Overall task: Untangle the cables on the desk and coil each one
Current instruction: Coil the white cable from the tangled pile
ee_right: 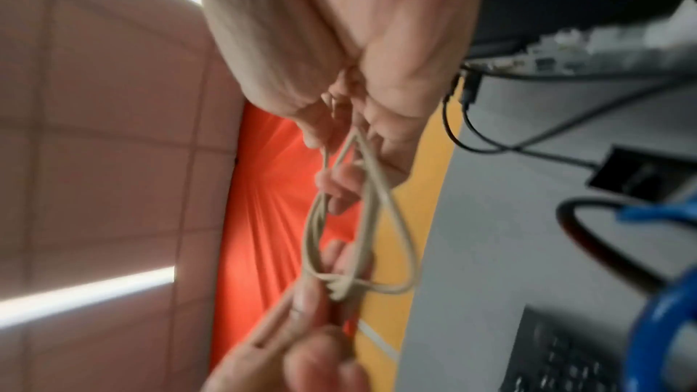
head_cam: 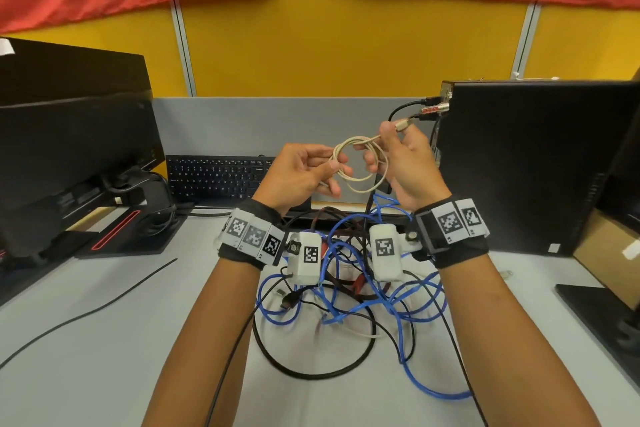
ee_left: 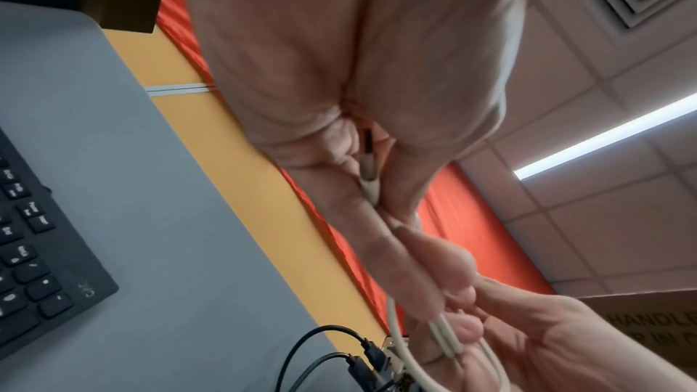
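Note:
A thin beige cable (head_cam: pixel 360 163) is wound into a small coil held in the air between both hands, above the desk. My left hand (head_cam: pixel 304 173) pinches the coil's left side, with one plug (ee_left: pixel 368 172) lying in its palm. My right hand (head_cam: pixel 398 163) grips the right side, its thumb and forefinger pinching the other plug (head_cam: pixel 401 124) above the loops (ee_right: pixel 362 219). Below the wrists a tangle of blue cable (head_cam: pixel 398 308), black cable (head_cam: pixel 311 350) and a dark red cable (head_cam: pixel 346 284) lies on the grey desk (head_cam: pixel 121 374).
A black keyboard (head_cam: pixel 218 177) sits behind my left hand. At the left stands a monitor (head_cam: pixel 69 149) on its base; a black computer case (head_cam: pixel 519 166) with plugged-in leads stands at the right. A lone black wire (head_cam: pixel 86 312) runs across the desk's left.

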{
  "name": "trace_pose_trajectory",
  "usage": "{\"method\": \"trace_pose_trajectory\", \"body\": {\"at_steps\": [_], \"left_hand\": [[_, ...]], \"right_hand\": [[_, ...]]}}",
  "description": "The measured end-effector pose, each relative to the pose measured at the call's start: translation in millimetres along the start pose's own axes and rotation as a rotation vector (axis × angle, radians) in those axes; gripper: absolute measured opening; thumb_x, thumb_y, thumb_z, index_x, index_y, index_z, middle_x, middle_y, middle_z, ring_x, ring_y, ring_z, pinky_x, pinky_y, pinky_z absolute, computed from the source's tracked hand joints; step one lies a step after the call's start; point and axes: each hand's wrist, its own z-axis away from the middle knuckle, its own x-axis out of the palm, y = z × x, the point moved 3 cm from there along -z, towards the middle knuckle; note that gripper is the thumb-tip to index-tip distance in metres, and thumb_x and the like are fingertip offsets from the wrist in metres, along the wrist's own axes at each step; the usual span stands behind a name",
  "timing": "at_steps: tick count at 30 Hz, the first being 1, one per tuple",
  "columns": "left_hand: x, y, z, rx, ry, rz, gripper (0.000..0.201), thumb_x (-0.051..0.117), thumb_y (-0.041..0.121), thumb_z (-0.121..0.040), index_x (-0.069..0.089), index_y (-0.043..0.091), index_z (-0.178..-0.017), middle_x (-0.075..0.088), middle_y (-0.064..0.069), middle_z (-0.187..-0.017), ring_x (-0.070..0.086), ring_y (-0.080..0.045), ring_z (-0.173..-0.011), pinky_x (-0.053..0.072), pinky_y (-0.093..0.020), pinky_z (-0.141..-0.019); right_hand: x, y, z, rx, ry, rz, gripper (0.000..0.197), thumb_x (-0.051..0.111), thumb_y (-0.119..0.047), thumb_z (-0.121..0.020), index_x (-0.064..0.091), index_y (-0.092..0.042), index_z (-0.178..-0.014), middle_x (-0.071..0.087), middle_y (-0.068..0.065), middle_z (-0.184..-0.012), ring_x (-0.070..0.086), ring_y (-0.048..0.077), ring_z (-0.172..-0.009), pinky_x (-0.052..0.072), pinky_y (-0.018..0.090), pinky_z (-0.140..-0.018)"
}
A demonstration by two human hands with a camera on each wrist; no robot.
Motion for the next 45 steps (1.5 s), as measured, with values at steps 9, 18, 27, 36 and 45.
{"method": "trace_pose_trajectory", "body": {"at_steps": [9,18,27,36,45], "left_hand": [[9.2,0.3,-1.1,0.031,-0.03,-0.048,0.025,0.05,0.011,-0.104,0.065,-0.004,-0.119,0.073,-0.006,-0.097,0.05,-0.016,-0.058,0.06,-0.034,-0.064],[0.0,-7.8,-8.8,0.064,0.217,0.017,0.013,0.056,0.004,-0.1,0.066,-0.003,-0.103,0.057,-0.016,-0.073,0.058,-0.011,-0.052,0.063,-0.037,-0.066],[-8.0,-14.2,-8.6,0.017,0.277,0.279,0.022,0.05,0.005,-0.103,0.056,-0.01,-0.118,0.071,-0.007,-0.068,0.072,-0.018,-0.065,0.061,-0.03,-0.068],[-4.0,-12.5,-8.4,0.04,0.246,0.26,0.026,0.045,0.006,-0.105,0.063,-0.007,-0.12,0.063,-0.006,-0.064,0.067,-0.013,-0.064,0.061,-0.035,-0.076],[-6.6,-16.3,-8.1,0.044,0.164,0.275,0.013,0.056,0.001,-0.099,0.065,-0.002,-0.107,0.056,-0.005,-0.069,0.059,-0.009,-0.061,0.061,-0.03,-0.073]], "right_hand": [[4.5,6.8,2.9,-0.002,0.08,0.034,0.016,0.04,-0.018,-0.109,0.047,-0.007,-0.1,0.058,0.008,-0.079,0.045,0.008,-0.062,0.037,0.02,-0.058],[2.2,9.6,2.9,-0.006,0.022,0.286,0.03,0.067,-0.023,-0.096,0.057,-0.002,-0.116,0.073,0.016,-0.098,0.068,0.019,-0.075,0.055,0.03,-0.064],[-11.2,15.0,2.6,0.173,0.01,0.116,0.006,0.074,-0.003,-0.087,0.071,0.003,-0.089,0.075,0.009,-0.071,0.074,0.016,-0.067,0.059,0.019,-0.067],[-4.3,14.9,1.9,0.125,0.066,0.022,0.005,0.062,0.004,-0.095,0.062,0.003,-0.09,0.075,0.012,-0.075,0.077,0.023,-0.076,0.061,0.025,-0.076],[-2.3,15.6,7.4,0.176,0.008,-0.078,0.005,0.066,0.002,-0.092,0.063,0.002,-0.088,0.074,0.009,-0.072,0.076,0.022,-0.073,0.059,0.021,-0.071]]}}
